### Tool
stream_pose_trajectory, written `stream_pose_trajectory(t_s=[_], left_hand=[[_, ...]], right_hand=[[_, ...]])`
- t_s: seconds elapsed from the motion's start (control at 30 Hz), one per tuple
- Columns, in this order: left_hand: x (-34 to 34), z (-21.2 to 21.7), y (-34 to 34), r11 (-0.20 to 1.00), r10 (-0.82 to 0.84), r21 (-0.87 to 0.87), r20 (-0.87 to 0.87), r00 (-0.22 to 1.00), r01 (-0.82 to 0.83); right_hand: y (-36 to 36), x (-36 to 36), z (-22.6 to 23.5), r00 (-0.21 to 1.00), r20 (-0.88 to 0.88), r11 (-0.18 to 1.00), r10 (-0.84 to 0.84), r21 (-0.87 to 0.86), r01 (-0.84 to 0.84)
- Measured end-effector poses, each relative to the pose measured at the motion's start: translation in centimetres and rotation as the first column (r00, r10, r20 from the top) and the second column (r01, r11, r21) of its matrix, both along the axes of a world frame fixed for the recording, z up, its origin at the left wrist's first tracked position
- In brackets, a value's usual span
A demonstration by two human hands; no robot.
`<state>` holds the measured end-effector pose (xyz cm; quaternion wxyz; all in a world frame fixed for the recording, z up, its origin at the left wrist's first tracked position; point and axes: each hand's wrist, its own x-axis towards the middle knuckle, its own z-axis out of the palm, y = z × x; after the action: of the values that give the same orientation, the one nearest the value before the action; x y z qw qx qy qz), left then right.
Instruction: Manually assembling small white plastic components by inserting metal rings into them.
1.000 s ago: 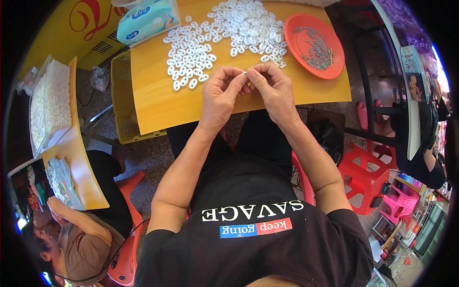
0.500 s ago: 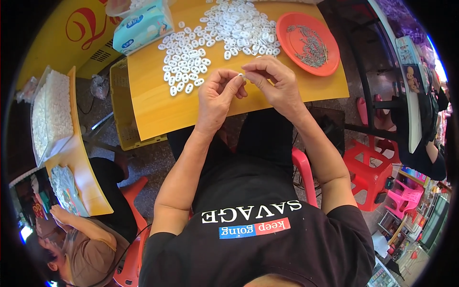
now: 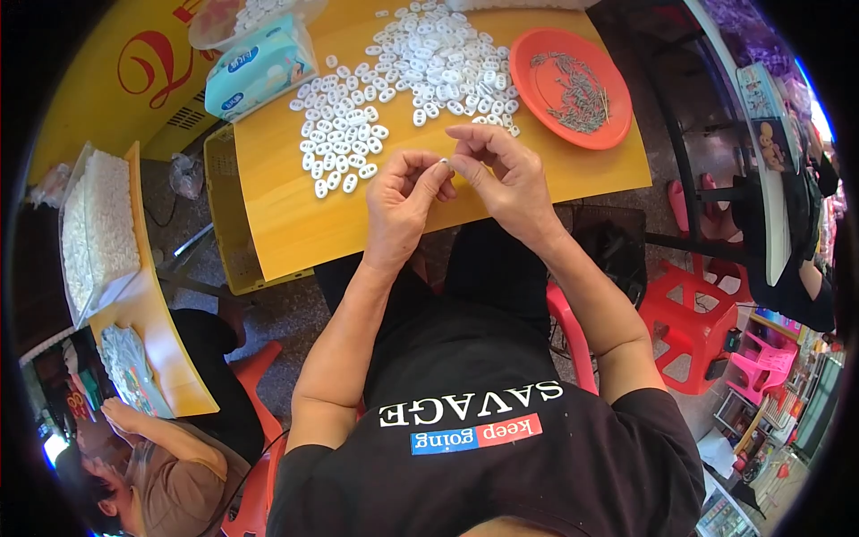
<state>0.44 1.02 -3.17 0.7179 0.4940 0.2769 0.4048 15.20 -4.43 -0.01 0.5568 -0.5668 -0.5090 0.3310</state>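
Note:
My left hand (image 3: pixel 398 208) is closed in a pinch, thumb against curled fingers, on a small white plastic piece (image 3: pixel 445 162). Only a bit of that piece shows. My right hand (image 3: pixel 517 183) is beside it, thumb tip reaching the piece, index finger lifted apart from the thumb; its lower fingers are hidden. Both hands are above the table's near edge. Beyond them many flat white oval pieces with two openings (image 3: pixel 344 134) are spread on the yellow tabletop (image 3: pixel 295 219), heaped thicker toward the back. A red plate (image 3: pixel 617 112) holds small grey metal pins (image 3: pixel 577 94).
A blue tissue pack (image 3: pixel 259 70) and a clear tub (image 3: pixel 210 31) stand at the back left. A yellow crate (image 3: pixel 228 233) is below the table's left side. Another person (image 3: pixel 174 447) sits at a side table at left. Red stools (image 3: pixel 689 322) stand at right.
My right index finger has lifted farther from its thumb. The view has shifted slightly, and both hands appear a little lower, still together at the white piece.

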Motion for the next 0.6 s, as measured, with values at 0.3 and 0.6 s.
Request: stream_pose_trajectory(t_s=[0.3,0.6], left_hand=[[0.3,0.3,-0.1,0.998,0.021,0.056,-0.09,0.996,-0.016],[0.1,-0.1,0.1,0.991,0.123,-0.057,0.121,0.985,-0.117]], right_hand=[[0.3,-0.2,-1.3,0.977,0.183,0.988,-0.104,0.131,0.081],[4.9,2.7,0.4,0.806,0.591,0.99,-0.021,0.124,-0.065]])
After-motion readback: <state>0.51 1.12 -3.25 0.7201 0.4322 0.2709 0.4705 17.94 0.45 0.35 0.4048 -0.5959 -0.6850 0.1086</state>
